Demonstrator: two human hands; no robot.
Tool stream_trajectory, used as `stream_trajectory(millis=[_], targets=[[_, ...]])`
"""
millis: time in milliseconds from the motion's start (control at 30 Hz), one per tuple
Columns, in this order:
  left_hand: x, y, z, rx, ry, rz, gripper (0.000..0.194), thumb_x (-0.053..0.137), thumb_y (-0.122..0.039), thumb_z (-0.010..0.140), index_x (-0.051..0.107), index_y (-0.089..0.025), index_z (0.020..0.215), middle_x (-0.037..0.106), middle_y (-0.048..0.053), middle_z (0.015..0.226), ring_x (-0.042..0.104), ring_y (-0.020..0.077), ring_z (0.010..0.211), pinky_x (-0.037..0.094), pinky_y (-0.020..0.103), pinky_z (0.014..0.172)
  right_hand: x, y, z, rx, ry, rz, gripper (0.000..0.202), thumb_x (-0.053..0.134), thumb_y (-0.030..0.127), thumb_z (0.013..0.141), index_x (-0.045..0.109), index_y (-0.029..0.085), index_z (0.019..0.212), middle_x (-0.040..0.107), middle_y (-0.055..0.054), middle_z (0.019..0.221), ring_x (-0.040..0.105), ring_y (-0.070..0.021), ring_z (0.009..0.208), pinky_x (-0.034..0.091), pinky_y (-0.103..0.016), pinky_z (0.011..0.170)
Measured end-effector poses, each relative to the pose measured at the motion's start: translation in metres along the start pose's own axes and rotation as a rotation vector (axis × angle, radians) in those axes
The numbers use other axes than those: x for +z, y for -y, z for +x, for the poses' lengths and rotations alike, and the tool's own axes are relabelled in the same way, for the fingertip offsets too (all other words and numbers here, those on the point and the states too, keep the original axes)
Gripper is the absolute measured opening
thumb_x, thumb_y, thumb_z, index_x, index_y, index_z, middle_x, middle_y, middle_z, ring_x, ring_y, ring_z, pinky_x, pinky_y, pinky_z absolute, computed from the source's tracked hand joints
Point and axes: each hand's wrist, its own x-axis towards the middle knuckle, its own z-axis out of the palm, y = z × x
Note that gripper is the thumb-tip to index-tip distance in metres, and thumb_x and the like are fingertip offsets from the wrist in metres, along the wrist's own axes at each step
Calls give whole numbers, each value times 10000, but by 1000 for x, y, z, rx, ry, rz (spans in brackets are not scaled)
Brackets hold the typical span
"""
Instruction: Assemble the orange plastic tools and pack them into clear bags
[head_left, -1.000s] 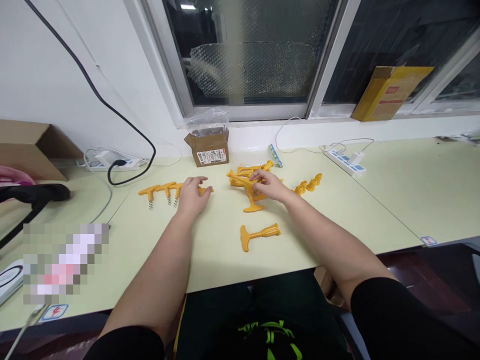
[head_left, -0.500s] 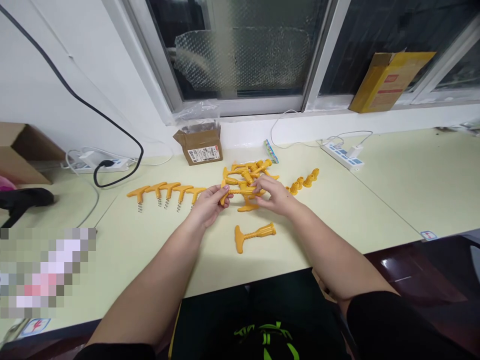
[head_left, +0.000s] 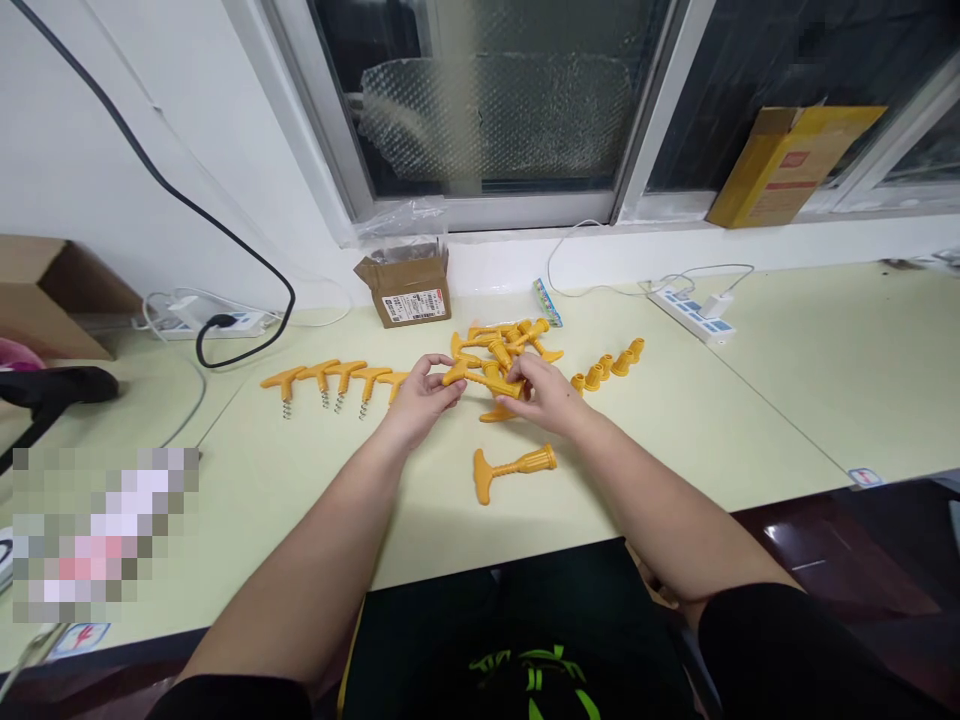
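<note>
A yellow corkscrew (head_left: pixel 487 381) with a T-shaped handle and a ribbed sleeve over its shaft is held level above the table. My left hand (head_left: pixel 424 405) is closed at its handle end, thumb and fingertips against it. Around the sleeve end, the fingers of my right hand (head_left: pixel 547 393) are pinched. Just beyond lies a heap of yellow corkscrews (head_left: pixel 517 338), partly hidden by the hands. Nearer to me rests another sleeved corkscrew (head_left: pixel 514 470). Several bare corkscrews (head_left: pixel 343 378) with metal spirals line up at left; loose yellow sleeves (head_left: pixel 606 368) stand at right.
A small open cardboard box (head_left: pixel 409 290) stands by the window wall, with a colourful packet (head_left: pixel 547 302) to its right. Power strips sit at left (head_left: pixel 225 325) and right (head_left: pixel 694 315). A black cable (head_left: pixel 217 235) hangs down at left. A larger carton (head_left: pixel 56 300) is at far left.
The held corkscrew's handle has turned, now lying flatter, and its sleeve end tilts down toward me. My left fingers have loosened and shifted around the handle. The view has moved slightly.
</note>
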Motion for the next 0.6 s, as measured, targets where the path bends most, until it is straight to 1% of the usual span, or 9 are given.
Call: stream_trajectory(millis=[67,133,200,267,333,400,467,533,600], targets=[[-2,3,1,117,-14,219,400,789,-397,781,636,-221,1106,639,-10,832,618,128,739,522,277,750,3,-2,-2,149,6,130,253,704,405,865,576,218,977,639,-38,921,584,-188,759,502,-333,687],[-5,5,3,203,-67,440,336,751,-414,814,702,-213,1079,624,7,846,617,153,776,524,304,784,6,-7,-4,286,32,271,287,685,443,881,584,211,1015,664,-31,909,612,-179,722,518,-331,677],[-6,5,4,217,-98,523,303,749,-438,822,731,-207,1018,627,20,854,618,173,809,529,316,800,6,-11,-4,355,43,356,308,666,473,898,580,209,1031,681,-32,891,645,-188,716,539,-343,681],[-7,4,5,112,-64,405,298,754,-470,830,720,-187,917,654,36,857,637,183,825,546,321,807,4,-12,-3,272,16,321,278,671,451,905,586,211,1018,695,-51,932,678,-216,810,556,-374,746],[-7,1,5,-99,-10,158,312,750,-473,854,684,-168,844,674,49,817,656,175,784,571,308,765,-1,-9,-1,57,-15,204,198,679,386,912,600,217,978,691,-81,1019,672,-244,952,550,-415,852],[-7,-4,6,-336,7,-98,286,748,-420,877,647,-159,817,661,50,749,643,144,682,577,267,664,-7,-2,0,-147,-22,82,90,647,304,935,607,223,935,672,-101,1078,641,-257,1039,527,-442,928],[-10,-10,8,-512,6,-295,244,736,-352,895,613,-159,810,630,33,703,589,97,572,538,201,546,-11,4,0,-234,-39,-28,31,591,235,952,618,234,938,649,-110,1088,615,-265,1063,513,-458,954],[-16,-14,11,-563,-17,-413,224,723,-304,901,578,-166,798,595,6,683,519,50,494,464,141,456,-15,6,0,-228,-70,-112,142,565,197,940,642,244,1049,622,-114,1102,594,-275,1078,510,-469,965],[-23,-15,14,-483,-64,-461,211,742,-250,867,563,-169,792,568,-20,678,475,21,473,403,107,427,-21,2,-1,-178,-106,-150,324,564,189,914,627,241,1227,591,-117,1113,588,-278,1071,517,-473,965]])
